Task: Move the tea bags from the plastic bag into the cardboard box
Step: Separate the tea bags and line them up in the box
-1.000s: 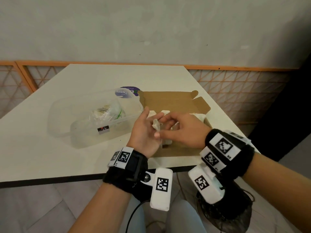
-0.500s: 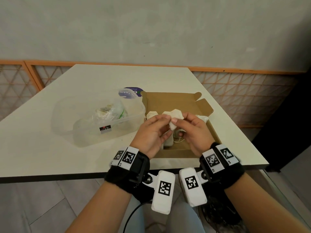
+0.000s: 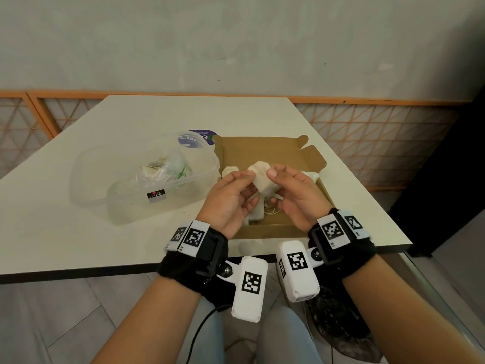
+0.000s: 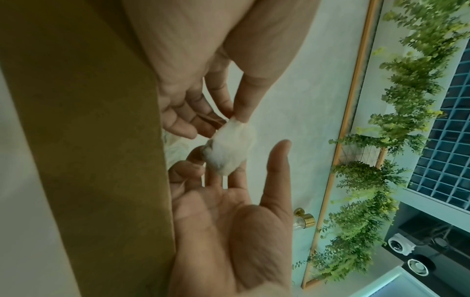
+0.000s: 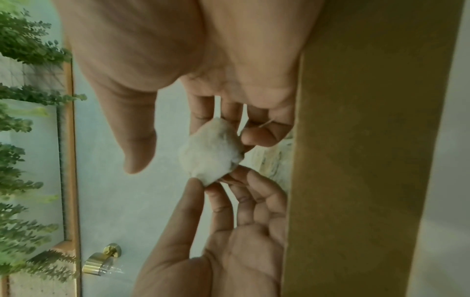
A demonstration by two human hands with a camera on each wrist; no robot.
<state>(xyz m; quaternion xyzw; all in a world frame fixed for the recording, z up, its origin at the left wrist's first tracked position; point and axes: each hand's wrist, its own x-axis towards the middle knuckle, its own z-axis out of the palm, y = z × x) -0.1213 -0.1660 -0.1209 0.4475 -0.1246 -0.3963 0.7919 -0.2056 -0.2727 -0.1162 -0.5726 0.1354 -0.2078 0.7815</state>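
A white tea bag (image 3: 261,177) hangs between both hands above the open cardboard box (image 3: 262,151). My left hand (image 3: 248,176) pinches its left corner between thumb and forefinger (image 4: 240,115). My right hand (image 3: 273,179) has fingers behind the bag and its lower curled fingers (image 5: 262,132) on the bag's end and string; its thumb (image 5: 138,152) stands off. Several more tea bags (image 3: 229,170) lie in the box. The crumpled plastic bag (image 3: 162,168) sits inside a clear plastic tub (image 3: 126,206) to the left.
A purple round lid (image 3: 202,136) lies behind the tub. The box sits near the white table's (image 3: 78,237) front right corner, with its flaps (image 3: 312,157) up at the back right. An orange lattice railing (image 3: 367,143) runs behind the table.
A second ago my right hand reached across onto my left palm. The hands have since drawn apart and lifted the tea bag, held between them, further over the box.
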